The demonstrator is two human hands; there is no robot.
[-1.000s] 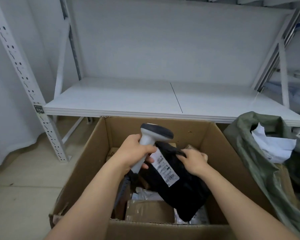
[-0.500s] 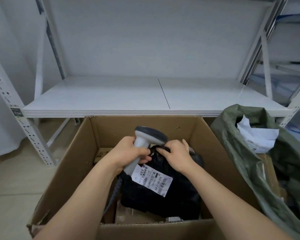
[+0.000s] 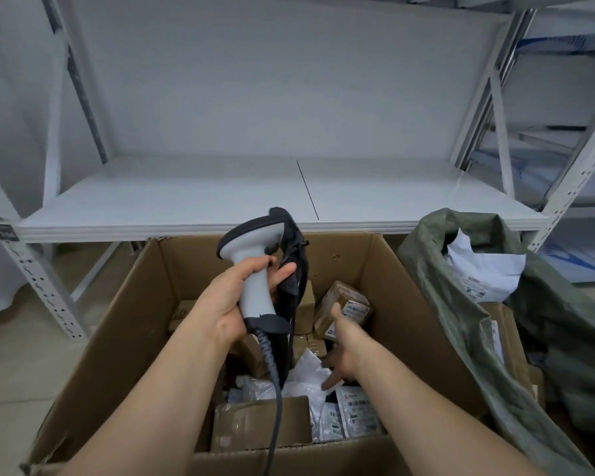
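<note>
over the box (image 3: 392,286) | left hand (image 3: 234,297) now grips scanner (image 3: 251,255) plus black bag (image 3: 294,266) | right hand (image 3: 344,352) freed, fingers spread, reaching toward white parcel (image 3: 310,369): next scan likely

We see soft, cool, even light; the white shelf (image 3: 186,197) is bright without hard glare. Inside the cardboard box (image 3: 409,297) it grows dimmer, with faint shadow beneath the arms. The scanner (image 3: 253,290) reads fairly sharp, while the black bag (image 3: 298,249) and the right hand (image 3: 344,352) smear with motion. The shelf uprights (image 3: 35,273) lean and bow towards the edges.
</note>
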